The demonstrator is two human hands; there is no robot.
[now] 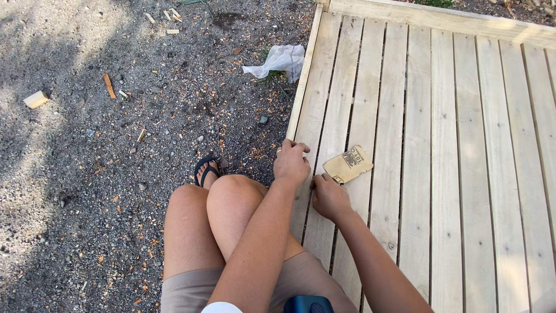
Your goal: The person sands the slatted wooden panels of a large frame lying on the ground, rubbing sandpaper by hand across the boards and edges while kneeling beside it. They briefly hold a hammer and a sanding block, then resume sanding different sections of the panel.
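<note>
My left hand is curled knuckles-up on the outer slat of the wooden deck, near its left edge board. Fingers are bent under; I can't tell if they pinch anything.

My right hand sits one slat over, thumb and fingertips pinching the near corner of a folded sheet of sandpaper. The sheet lies flat on the slats, printed backing up, straddling a gap just beyond both hands.

How I'd do it well, judging from this:
- Get the whole palm over the sheet; a corner pinch will let it fold or skate.
- Grit side down, stroke along the grain.
- Left hand braces on the slat, clear of the stroke.
- Watch the gap: the sheet edge could catch or slip in.

Knees hang off the deck over the gravel.
</note>
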